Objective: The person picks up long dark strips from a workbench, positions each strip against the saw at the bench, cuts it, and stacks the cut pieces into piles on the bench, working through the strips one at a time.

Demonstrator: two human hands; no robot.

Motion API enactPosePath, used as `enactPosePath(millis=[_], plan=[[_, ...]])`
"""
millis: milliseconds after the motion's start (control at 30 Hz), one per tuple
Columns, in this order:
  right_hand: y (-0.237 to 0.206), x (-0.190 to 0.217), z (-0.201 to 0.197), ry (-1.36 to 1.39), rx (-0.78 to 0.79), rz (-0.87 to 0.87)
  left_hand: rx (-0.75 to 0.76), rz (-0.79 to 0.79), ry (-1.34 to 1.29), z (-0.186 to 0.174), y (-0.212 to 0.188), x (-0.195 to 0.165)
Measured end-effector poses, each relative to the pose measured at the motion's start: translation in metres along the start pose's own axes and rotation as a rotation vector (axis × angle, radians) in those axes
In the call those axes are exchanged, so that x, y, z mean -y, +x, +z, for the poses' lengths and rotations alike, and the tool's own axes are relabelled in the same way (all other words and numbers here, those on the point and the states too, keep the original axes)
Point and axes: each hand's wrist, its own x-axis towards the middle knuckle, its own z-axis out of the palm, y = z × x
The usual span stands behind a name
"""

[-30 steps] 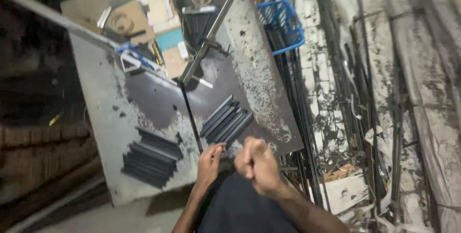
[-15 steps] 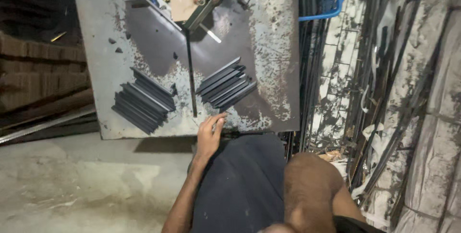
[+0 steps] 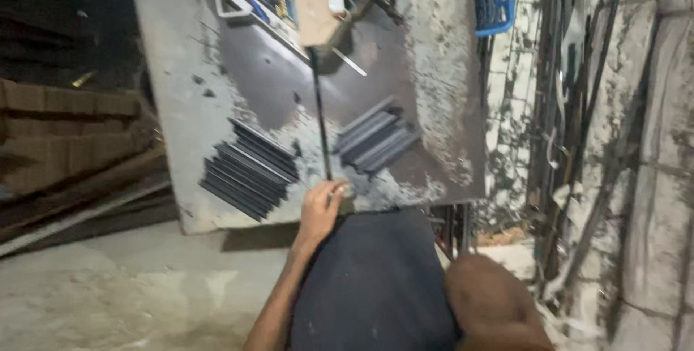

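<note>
Rod [image 3: 320, 112] runs up the table [image 3: 173, 105] from the left hand [image 3: 320, 206] clamped on its near end.

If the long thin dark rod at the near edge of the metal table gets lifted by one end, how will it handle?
The rod looks like straight, slender metal, so probably stiff, perhaps with slight sag. Its length likely makes it tip-heavy when held where the left hand meets it. If round, it may roll on the flat table.
</note>
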Motion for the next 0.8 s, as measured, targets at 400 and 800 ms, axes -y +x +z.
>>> enactPosePath(millis=[400,800], plan=[[-0.235,-0.117,-0.048,-0.767,-0.947,1.644,-0.054,0.109,0.033,-0.128,0.025,0.079],[-0.278,-0.109,0.013,-0.210,-1.807,0.984,-0.288,0.195,0.390,-0.171,0.190,0.146]])
